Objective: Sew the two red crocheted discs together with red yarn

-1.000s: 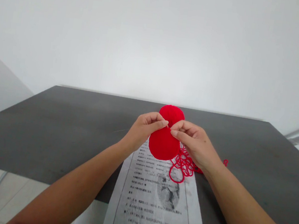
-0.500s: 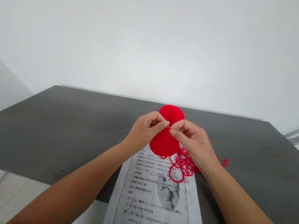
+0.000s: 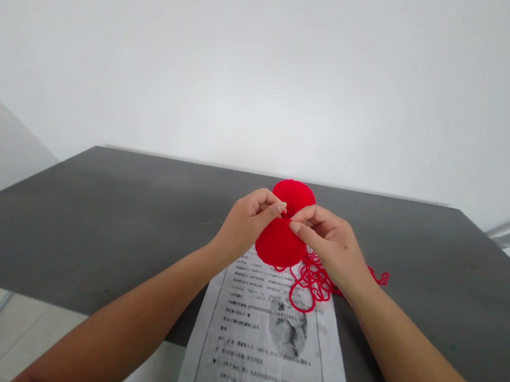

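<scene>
A ball of red yarn [image 3: 280, 247] rests on the dark table at the top of a printed sheet, with a second rounded red lobe behind my fingertips. My left hand [image 3: 251, 218] pinches red yarn at the ball's middle, thumb against index finger. Close beside it, my right hand [image 3: 324, 233] pinches the yarn from the other side, the fingertips a small gap apart from the left ones. Loose red yarn [image 3: 313, 282] lies in tangled loops under and beside my right hand. My fingers partly hide what lies between the two lobes.
The printed sheet [image 3: 256, 371] with a dark round picture runs over the front edge of the dark table [image 3: 115, 229]. A pale wall [image 3: 269, 75] stands behind. A thin, light-coloured strand [image 3: 208, 222] lies left of my left hand.
My left fingertips have shifted slightly left and up, widening the gap between my hands. A bit more red yarn shows between them. The sheet and loose loops look nearly the same.
</scene>
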`<action>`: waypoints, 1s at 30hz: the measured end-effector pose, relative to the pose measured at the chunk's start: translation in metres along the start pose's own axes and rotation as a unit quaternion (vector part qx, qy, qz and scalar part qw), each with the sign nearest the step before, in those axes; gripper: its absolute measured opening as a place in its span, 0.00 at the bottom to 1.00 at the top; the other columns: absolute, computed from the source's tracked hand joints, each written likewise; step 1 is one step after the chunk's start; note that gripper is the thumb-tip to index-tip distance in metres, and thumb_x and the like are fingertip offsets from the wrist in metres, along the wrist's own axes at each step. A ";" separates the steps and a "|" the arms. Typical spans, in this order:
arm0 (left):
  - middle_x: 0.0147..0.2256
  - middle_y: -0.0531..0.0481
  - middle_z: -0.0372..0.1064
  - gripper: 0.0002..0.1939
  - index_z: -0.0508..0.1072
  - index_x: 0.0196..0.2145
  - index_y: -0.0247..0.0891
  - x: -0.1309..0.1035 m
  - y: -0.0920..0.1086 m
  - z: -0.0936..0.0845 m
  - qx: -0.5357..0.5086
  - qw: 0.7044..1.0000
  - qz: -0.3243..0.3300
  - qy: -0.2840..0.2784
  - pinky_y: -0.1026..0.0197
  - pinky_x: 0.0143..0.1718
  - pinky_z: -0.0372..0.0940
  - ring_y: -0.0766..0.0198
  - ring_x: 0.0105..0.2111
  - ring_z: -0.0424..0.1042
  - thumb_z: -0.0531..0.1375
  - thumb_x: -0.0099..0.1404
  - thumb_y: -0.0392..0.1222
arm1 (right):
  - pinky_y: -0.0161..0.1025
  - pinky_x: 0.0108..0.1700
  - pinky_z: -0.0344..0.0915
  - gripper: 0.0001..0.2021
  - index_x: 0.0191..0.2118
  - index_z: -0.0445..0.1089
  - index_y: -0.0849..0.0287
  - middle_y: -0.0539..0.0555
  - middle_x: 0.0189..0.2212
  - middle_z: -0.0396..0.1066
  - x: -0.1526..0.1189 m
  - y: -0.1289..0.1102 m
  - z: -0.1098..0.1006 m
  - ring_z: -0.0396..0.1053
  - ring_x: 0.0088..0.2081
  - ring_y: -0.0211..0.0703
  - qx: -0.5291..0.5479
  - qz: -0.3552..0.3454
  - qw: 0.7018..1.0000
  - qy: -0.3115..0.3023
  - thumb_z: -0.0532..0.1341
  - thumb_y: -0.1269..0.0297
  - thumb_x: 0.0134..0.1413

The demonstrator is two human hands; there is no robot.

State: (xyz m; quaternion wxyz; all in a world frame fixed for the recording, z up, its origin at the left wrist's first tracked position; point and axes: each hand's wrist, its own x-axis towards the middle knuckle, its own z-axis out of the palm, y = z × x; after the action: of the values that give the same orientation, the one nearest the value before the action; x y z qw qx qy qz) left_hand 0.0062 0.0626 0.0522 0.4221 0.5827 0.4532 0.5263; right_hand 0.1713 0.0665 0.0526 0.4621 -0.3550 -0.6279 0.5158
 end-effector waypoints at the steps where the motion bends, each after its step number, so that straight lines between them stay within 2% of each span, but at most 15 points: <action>1: 0.24 0.55 0.65 0.12 0.67 0.26 0.38 0.000 0.000 0.000 -0.002 1.000 -0.001 -0.001 0.65 0.26 0.57 0.69 0.23 0.61 0.59 0.62 0.47 | 0.35 0.29 0.56 0.07 0.28 0.69 0.60 0.48 0.23 0.67 0.000 0.000 0.000 0.60 0.25 0.34 0.000 0.000 1.000 -0.003 0.65 0.63 0.50; 13: 0.24 0.55 0.66 0.11 0.68 0.26 0.38 0.000 0.000 -0.001 0.028 1.000 -0.006 0.012 0.64 0.28 0.58 0.67 0.25 0.63 0.60 0.62 0.47 | 0.36 0.30 0.57 0.07 0.29 0.70 0.58 0.48 0.23 0.66 -0.002 0.001 -0.001 0.61 0.26 0.36 -0.028 -0.004 1.000 -0.003 0.65 0.61 0.51; 30: 0.22 0.56 0.68 0.10 0.67 0.28 0.39 0.002 -0.004 -0.002 0.013 0.999 -0.041 0.011 0.64 0.27 0.58 0.67 0.22 0.64 0.58 0.64 0.46 | 0.36 0.31 0.59 0.07 0.28 0.70 0.58 0.49 0.24 0.67 -0.002 0.002 0.000 0.62 0.27 0.37 -0.054 -0.047 0.997 -0.013 0.65 0.63 0.52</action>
State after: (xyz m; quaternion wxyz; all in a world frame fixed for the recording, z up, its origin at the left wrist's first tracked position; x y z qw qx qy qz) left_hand 0.0036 0.0658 0.0486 0.4307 0.5633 0.4879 0.5091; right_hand 0.1720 0.0653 0.0503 0.4582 -0.3429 -0.6765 0.4634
